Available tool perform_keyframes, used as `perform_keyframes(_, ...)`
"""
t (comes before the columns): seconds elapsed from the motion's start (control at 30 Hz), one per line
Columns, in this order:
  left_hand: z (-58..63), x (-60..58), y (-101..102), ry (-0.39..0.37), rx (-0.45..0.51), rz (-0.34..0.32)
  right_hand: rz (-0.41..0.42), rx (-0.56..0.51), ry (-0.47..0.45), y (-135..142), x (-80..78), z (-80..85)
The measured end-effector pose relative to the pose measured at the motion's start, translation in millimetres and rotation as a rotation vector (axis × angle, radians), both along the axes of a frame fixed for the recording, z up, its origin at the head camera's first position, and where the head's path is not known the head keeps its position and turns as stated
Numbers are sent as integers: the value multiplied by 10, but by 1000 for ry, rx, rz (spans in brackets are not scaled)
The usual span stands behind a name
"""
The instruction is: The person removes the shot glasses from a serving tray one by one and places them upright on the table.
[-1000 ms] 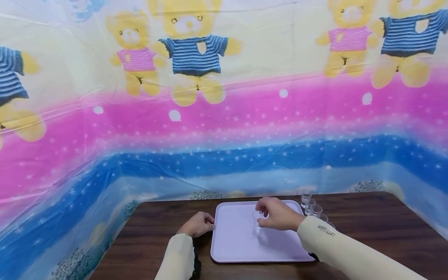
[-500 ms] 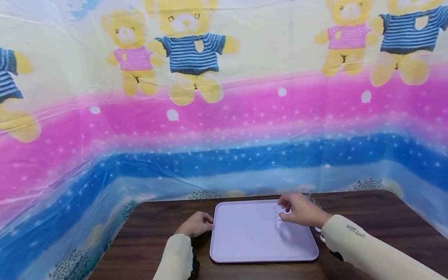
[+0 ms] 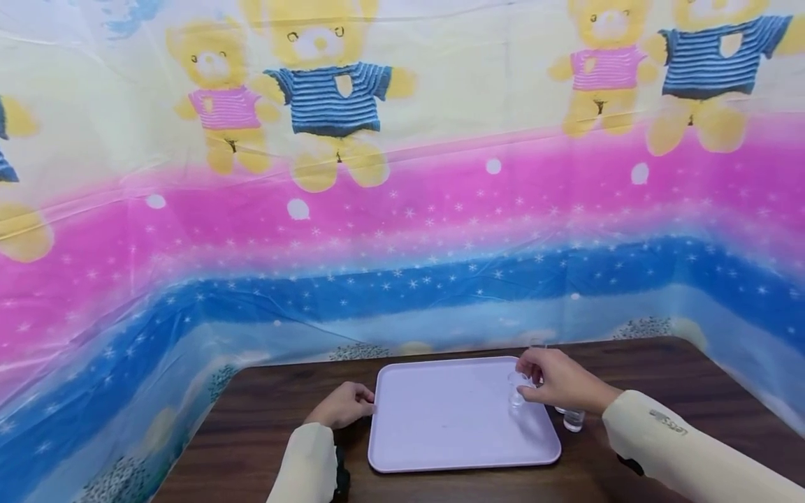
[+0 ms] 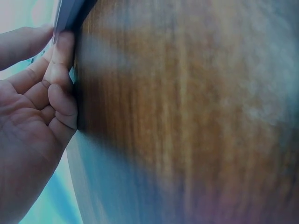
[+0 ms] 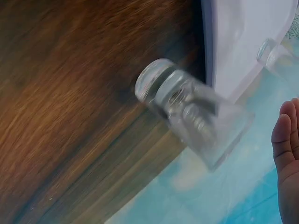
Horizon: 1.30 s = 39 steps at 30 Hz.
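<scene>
My left hand [image 3: 342, 405] pinches the left rim of a pale lilac tray [image 3: 440, 433]; the left wrist view has the thumb above the rim and curled fingers beneath. Over the tray's right part, my right hand [image 3: 564, 381] holds a small clear shot glass [image 3: 515, 399] between thumb and fingers, upright and close over the surface. That glass [image 5: 279, 63] shows partly in the right wrist view, beyond the fingers. Another shot glass [image 3: 573, 420] stands on the table just right of the tray, below my right wrist; it looms large in the right wrist view.
Behind my right hand, the rim of a further glass [image 3: 537, 343] shows at the back; the hand and sleeve hide other glasses in that row. The dark wooden table [image 3: 660, 391] ends at a curtain [image 3: 402, 293] printed with bears.
My right hand has carried the shot glass rightward across the tray, from near its middle to its right side. My left hand has stayed at the left rim. The head view has shifted slightly.
</scene>
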State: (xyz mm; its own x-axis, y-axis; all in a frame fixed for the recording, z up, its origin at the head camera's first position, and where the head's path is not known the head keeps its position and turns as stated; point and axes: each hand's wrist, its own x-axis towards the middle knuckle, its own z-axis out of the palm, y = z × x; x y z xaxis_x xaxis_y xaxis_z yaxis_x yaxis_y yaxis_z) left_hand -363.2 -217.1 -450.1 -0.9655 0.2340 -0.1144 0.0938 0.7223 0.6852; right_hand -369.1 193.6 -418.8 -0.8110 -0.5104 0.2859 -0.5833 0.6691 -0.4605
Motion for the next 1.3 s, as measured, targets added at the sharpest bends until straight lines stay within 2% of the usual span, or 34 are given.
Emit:
perform_keyframes(0.23,-25,-46,-32,-26,-14,15,-27,-25,7,188,123,18)
perform_keyframes(0.4,-46,-42,-58,-2,-9,22,-1,-33,-7,272,246,4)
perform_keyframes(0.53,-41,-37,-74,6,-4,33,14,-28,16,338,337,-10)
perform_keyframes(0.8,-44,-30,-92,14,1,25,2,-12,1,563,482,-72)
perform_keyframes(0.93,-44,-30,-100,22,-4,25,39,-26,26,678,560,-133)
perform_keyframes(1.1,-35,-40,-126,24,-16,26,56,-44,60,753,591,-222)
perform_keyframes(1.3,-51,-37,-140,-6,-13,32,2,-34,0,747,580,-270)
